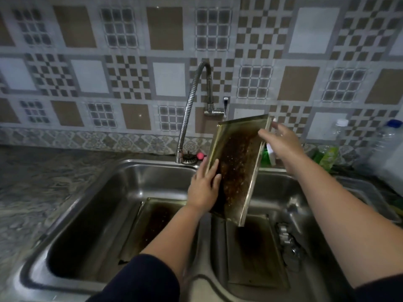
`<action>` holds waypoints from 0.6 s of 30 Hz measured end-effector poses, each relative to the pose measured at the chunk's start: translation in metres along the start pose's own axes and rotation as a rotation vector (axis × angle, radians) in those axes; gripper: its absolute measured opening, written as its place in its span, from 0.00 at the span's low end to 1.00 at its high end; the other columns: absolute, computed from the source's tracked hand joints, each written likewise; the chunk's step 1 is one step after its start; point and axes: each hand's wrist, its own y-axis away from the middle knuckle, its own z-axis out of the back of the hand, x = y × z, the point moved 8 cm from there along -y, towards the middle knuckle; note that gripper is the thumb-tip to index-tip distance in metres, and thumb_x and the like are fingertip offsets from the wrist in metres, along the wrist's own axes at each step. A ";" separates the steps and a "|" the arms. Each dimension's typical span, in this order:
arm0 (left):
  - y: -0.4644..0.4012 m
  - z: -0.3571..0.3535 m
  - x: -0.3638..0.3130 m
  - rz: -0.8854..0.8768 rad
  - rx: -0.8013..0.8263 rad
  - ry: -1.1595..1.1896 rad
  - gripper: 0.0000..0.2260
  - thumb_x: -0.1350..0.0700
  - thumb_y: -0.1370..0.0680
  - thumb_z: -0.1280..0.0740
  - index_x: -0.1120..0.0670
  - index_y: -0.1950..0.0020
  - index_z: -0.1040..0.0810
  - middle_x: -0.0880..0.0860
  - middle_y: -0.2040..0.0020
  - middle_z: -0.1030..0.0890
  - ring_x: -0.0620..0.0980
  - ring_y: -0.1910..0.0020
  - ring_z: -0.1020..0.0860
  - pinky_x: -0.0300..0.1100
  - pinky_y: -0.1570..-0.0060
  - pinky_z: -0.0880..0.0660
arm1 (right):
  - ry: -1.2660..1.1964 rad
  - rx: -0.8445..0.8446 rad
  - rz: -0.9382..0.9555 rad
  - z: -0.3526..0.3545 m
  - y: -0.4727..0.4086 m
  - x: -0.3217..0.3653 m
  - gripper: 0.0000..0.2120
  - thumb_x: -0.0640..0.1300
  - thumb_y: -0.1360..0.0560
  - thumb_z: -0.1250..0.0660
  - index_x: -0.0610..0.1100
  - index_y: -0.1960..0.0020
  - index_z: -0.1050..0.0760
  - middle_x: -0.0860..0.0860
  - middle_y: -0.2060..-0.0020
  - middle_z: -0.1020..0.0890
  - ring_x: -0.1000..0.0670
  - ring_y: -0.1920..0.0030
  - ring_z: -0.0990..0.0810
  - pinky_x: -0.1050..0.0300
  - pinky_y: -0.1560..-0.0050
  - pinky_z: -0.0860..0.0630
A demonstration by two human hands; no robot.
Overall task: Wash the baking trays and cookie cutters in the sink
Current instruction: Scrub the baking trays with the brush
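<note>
Baking tray [238, 168] tilted above sink [122, 171]; left hand [204, 189] fingers straight, pressed on tray face; right hand [281, 141] fingers curled, gripping upper edge.

One view only — head-worn, wide-angle, aimed forward and down from above the near rim of the stainless-steel double-basin sink [122, 171]. Both forearms reach in from the near edge. Far side: brown-and-white patterned tile wall [165, 29], lines bowed by the lens. Chrome flexible-neck tap [185, 118] sits mid-frame — close range throughout.
</note>
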 end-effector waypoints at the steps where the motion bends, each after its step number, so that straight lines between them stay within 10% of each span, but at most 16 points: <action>1: -0.001 0.004 0.009 0.037 0.012 0.056 0.21 0.50 0.17 0.44 0.42 0.24 0.40 0.50 0.21 0.48 0.55 0.27 0.36 0.47 0.30 0.38 | -0.018 -0.004 -0.016 -0.003 0.001 0.000 0.27 0.52 0.24 0.34 0.51 0.28 0.35 0.48 0.32 0.29 0.46 0.36 0.28 0.52 0.44 0.32; 7: 0.005 0.023 0.078 0.211 0.109 0.211 0.21 0.48 0.19 0.41 0.45 0.25 0.35 0.56 0.37 0.26 0.54 0.35 0.28 0.37 0.37 0.36 | -0.083 0.014 -0.158 -0.055 0.021 -0.036 0.26 0.52 0.26 0.33 0.49 0.29 0.32 0.49 0.33 0.27 0.47 0.37 0.27 0.48 0.38 0.29; 18: 0.061 0.074 0.195 0.453 0.244 0.045 0.40 0.28 0.31 0.37 0.38 0.23 0.46 0.48 0.29 0.37 0.52 0.33 0.30 0.47 0.41 0.29 | 0.357 0.106 -0.138 -0.175 0.052 -0.083 0.30 0.66 0.26 0.39 0.54 0.28 0.34 0.51 0.30 0.29 0.45 0.31 0.31 0.50 0.36 0.32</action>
